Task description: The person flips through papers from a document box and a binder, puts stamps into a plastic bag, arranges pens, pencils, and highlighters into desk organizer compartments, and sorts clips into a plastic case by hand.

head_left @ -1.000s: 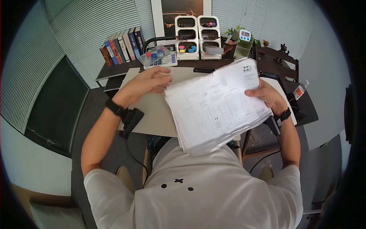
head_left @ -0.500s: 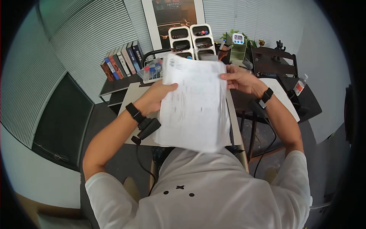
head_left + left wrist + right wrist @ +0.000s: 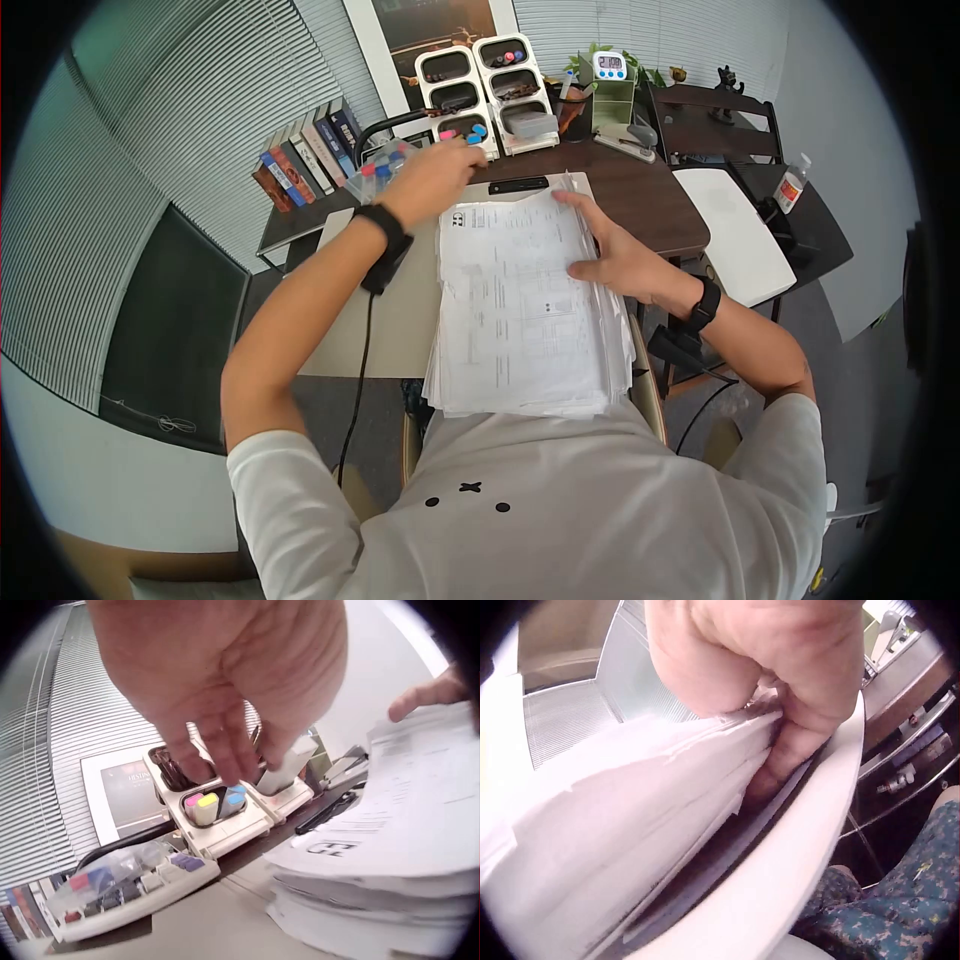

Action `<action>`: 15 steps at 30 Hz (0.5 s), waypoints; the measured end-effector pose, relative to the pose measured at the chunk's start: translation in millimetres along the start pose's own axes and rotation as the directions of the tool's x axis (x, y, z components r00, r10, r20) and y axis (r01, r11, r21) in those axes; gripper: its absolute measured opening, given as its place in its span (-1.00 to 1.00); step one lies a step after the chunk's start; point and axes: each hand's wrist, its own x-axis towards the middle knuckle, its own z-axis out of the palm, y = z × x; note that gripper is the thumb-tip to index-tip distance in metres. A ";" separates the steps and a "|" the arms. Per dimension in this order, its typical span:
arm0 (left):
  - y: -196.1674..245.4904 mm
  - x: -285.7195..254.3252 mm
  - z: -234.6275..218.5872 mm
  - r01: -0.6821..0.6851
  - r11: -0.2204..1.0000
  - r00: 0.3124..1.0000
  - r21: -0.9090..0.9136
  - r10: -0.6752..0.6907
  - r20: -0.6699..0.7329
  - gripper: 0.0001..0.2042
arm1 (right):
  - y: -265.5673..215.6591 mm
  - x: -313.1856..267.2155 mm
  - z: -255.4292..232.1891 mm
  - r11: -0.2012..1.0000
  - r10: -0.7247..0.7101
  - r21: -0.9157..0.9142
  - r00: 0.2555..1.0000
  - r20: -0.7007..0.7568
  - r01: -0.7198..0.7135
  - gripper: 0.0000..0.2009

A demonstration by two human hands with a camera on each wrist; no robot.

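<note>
A thick stack of printed papers (image 3: 520, 310) lies over a pale board (image 3: 370, 325) with a black clip (image 3: 518, 185) beyond its top edge. My right hand (image 3: 635, 262) grips the stack's right edge; in the right wrist view the right hand (image 3: 769, 667) has fingers tucked beneath the sheets (image 3: 607, 802). My left hand (image 3: 437, 180) is off the papers, near the white organizer (image 3: 515, 105). From the left wrist, the left hand (image 3: 225, 690) hangs with parted fingers above pink, yellow and blue markers (image 3: 206, 808), nothing visible in its grasp.
Books (image 3: 305, 155) stand at the back left, beside a plastic bag with colored items (image 3: 372, 178). Behind the right hand are a timer (image 3: 609, 66), a stapler (image 3: 624, 148) and a dark chair (image 3: 715, 125). A bottle (image 3: 791, 185) stands far right, past a white board (image 3: 735, 235).
The stack has turned upright and come down onto the board. My left hand has let go of it and moved up toward the organizer, while my right hand stays on the right edge.
</note>
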 end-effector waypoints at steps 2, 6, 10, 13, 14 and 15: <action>-1.1 18.4 19.9 -0.054 0.998 0.997 -0.022 0.055 0.053 -0.61 | 3.6 3.2 -2.8 0.979 0.074 0.182 0.991 0.108 -0.093 -0.25; 7.9 47.7 42.5 -0.078 0.996 0.983 -0.032 0.083 0.163 -0.63 | 4.8 -0.4 -5.1 0.997 0.071 0.006 0.995 0.064 -0.071 -0.51; 9.5 61.4 45.9 -0.123 0.991 0.973 0.061 0.108 0.203 -0.66 | 13.4 4.5 -7.6 0.976 0.013 -0.220 0.999 0.032 -0.005 -0.60; 17.2 66.5 47.3 -0.157 0.975 0.968 0.157 0.120 0.220 -0.71 | 16.2 11.9 -8.7 0.944 -0.027 -0.329 1.000 -0.004 0.024 -0.57; 18.6 69.4 47.6 -0.160 0.970 0.965 0.182 0.114 0.237 -0.73 | 17.0 13.9 -10.2 0.926 -0.038 -0.377 0.999 -0.011 0.031 -0.55; 20.6 72.7 48.4 -0.164 0.965 0.961 0.204 0.110 0.254 -0.75 | 18.2 16.3 -12.0 0.925 -0.037 -0.379 0.999 -0.019 0.027 -0.55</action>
